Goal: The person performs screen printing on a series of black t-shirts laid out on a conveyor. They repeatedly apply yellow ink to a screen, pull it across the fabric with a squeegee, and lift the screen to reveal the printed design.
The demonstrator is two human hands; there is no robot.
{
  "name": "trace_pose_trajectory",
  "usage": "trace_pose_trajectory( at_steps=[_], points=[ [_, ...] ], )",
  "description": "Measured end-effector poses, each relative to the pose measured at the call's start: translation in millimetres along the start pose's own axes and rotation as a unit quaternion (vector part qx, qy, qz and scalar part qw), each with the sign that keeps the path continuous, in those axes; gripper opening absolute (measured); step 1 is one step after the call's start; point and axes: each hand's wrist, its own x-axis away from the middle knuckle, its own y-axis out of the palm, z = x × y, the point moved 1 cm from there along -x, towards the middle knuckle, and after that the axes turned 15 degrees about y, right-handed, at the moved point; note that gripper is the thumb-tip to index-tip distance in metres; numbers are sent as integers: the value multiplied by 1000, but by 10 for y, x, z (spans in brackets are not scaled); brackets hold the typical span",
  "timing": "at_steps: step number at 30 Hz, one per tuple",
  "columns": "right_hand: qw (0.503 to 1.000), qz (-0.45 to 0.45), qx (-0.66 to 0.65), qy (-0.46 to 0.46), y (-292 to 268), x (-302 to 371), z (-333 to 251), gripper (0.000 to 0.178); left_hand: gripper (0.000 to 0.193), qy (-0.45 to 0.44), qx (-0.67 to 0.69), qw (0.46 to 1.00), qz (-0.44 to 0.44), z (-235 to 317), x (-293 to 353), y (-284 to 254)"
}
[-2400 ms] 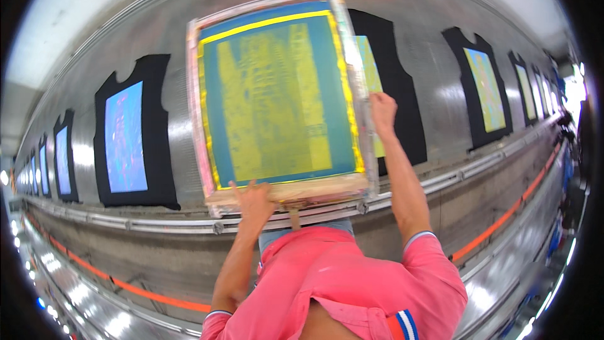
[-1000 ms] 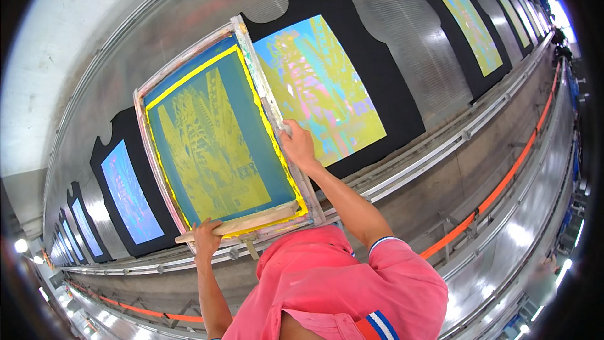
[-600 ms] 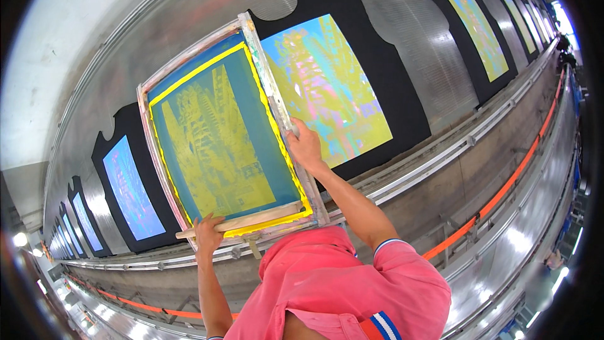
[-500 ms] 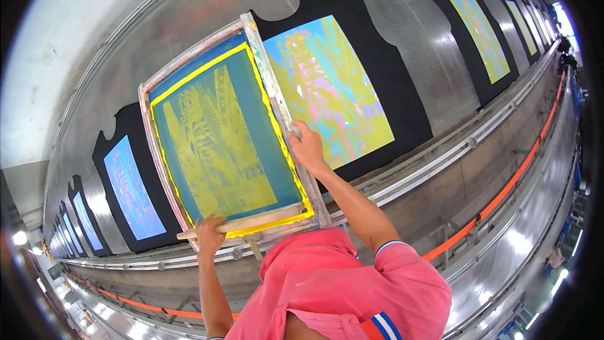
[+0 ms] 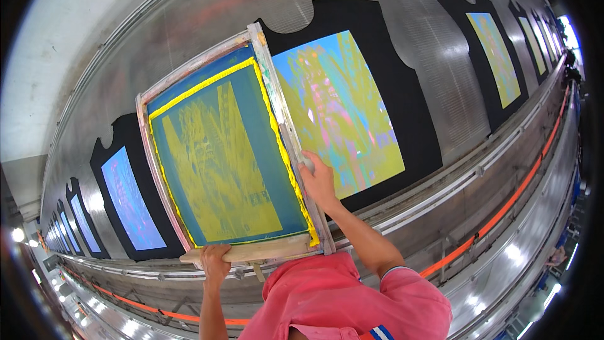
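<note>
A screen printing frame (image 5: 282, 110) lies over the long table in front of me, with blue mesh, yellow tape around it and a yellow-stained pattern (image 5: 217, 164). My right hand (image 5: 318, 181) grips its right side rail. At the near end, my left hand (image 5: 216, 262) is closed around the left part of a wooden squeegee (image 5: 267, 250), which lies across the frame's near edge; the blade's underside is hidden. Just right of the frame, partly covered by it, lies a black shirt panel (image 5: 409, 126) with a yellow, blue and pink print (image 5: 343, 113).
More printed black panels lie along the metal table (image 5: 434, 75), one (image 5: 129, 195) to the left and another (image 5: 497, 56) to the right. A metal rail (image 5: 434, 189) runs along the near edge. Beyond it is an orange strip (image 5: 484, 230).
My left hand has drawn the squeegee toward me, from the near end of the mesh onto the frame's near edge. My right hand keeps its grip. The whole view has shifted slightly.
</note>
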Motion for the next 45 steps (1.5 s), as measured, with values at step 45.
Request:
trace_pose_trajectory(
  at_steps=[45],
  points=[
    [993, 87, 73, -24, 155, -55, 58, 28, 22, 11, -64, 996, 68, 14, 221, 137]
  ],
)
